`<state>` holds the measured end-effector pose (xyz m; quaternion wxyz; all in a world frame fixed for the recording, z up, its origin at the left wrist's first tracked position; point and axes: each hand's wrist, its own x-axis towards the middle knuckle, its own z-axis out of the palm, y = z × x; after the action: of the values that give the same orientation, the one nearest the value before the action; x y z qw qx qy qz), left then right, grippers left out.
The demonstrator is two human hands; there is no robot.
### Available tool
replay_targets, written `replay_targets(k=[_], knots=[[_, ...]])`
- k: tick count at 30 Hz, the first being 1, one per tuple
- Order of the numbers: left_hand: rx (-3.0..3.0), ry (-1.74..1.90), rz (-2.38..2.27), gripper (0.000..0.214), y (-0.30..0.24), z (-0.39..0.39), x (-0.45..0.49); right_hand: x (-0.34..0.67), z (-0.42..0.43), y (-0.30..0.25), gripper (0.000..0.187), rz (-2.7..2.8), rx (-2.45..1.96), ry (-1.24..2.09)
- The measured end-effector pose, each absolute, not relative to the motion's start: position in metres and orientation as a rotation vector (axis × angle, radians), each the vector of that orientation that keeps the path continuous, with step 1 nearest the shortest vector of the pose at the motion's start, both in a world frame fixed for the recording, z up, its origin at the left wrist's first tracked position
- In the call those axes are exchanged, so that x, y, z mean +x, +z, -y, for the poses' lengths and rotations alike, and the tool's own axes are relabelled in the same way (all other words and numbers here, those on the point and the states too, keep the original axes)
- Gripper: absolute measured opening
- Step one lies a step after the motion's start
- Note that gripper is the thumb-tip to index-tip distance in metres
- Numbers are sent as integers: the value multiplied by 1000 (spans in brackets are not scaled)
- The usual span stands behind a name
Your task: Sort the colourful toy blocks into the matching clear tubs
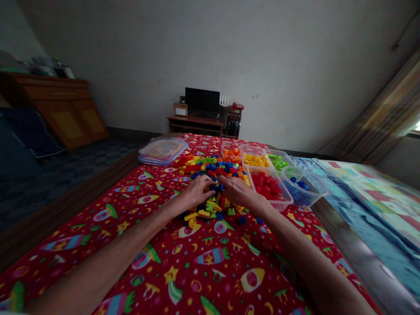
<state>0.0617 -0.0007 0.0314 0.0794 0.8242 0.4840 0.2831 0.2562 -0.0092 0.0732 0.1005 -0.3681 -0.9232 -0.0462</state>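
Two bare hands work at the near-middle of a mixed pile of toy building blocks (215, 205) on a tabletop spread with a red rocket-print cloth (213, 258). The step in hand appears to be picking through the pile: the left hand (198, 191) and right hand (236, 189) meet over it, fingers curled inward beside a blue block (217, 188). Each grip looks narrow, though in this dim view one cannot tell whether either holds a block or merely touches it. A lift from here would call for a close pinch that parts one piece from its neighbours. To the right, clear containers hold single colours, among them a tub of red blocks (286, 202) and a rounder tub of blue ones (316, 196); stacked lids (160, 151) lie at the far left. The right fingertips are largely hidden, the hands cover part of the pile, both forearms are cut off below, and the blue tub's contents show only dimly through its wall.
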Motion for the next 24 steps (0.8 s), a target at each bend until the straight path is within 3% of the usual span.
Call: replay_targets(k=[6,13,20,24], knots=[[2421,799,-1482,24,31,4,65,255,15,77,22,2726,-995,-72],[2292,1025,-1508,15,44,5,66,254,12,78,21,2661,-998,-29],[2039,1039,-1451,45,52,7,68,252,13,78,17,2631,-969,-31],[2092,1062,-1408,50,54,11,72,256,11,82,17,2582,-886,-53]])
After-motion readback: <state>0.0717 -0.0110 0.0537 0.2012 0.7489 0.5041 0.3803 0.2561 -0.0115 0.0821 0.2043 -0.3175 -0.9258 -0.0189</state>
